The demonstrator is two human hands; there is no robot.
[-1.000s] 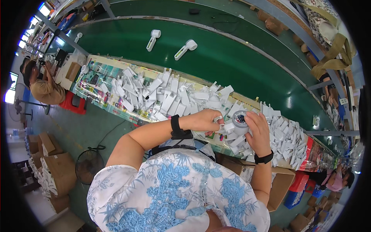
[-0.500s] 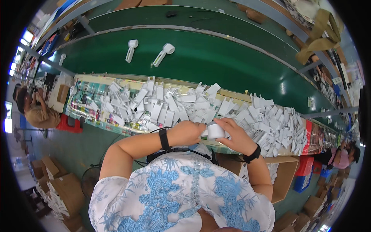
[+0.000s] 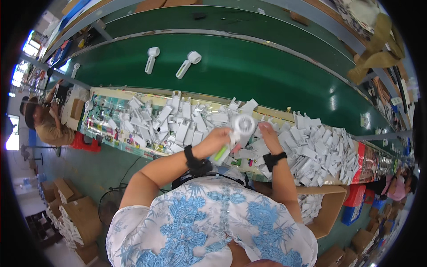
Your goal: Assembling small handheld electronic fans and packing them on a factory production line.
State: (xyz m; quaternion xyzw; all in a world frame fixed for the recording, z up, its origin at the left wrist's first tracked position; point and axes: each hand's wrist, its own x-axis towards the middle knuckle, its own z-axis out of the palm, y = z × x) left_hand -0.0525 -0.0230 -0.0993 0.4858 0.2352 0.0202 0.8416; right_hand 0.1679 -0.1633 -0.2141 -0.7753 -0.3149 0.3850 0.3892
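Observation:
My left hand [image 3: 218, 141] is closed round the handle of a white handheld fan [image 3: 243, 125], tilted above the bench. Its round head points up and away, blurred a little by motion. A bright green strip shows along the handle below my fingers. To the right of the fan head, my right hand [image 3: 270, 139] is raised with fingers stretched out and nothing visible in it. Under and beyond both hands lies a heap of white plastic handle parts [image 3: 182, 129], and another heap of such parts [image 3: 311, 151] spreads to the right.
Beyond the bench runs a green conveyor belt [image 3: 275, 71] carrying two more white fans [image 3: 152, 60] [image 3: 188, 64]. A cardboard box [image 3: 331, 209] with white parts is below the bench at right. One person [image 3: 49, 122] sits at far left, another [image 3: 396, 184] at far right.
The fan has turned in my left hand, so its ringed head and green strip now show. My right hand has let go of the head and moved slightly right.

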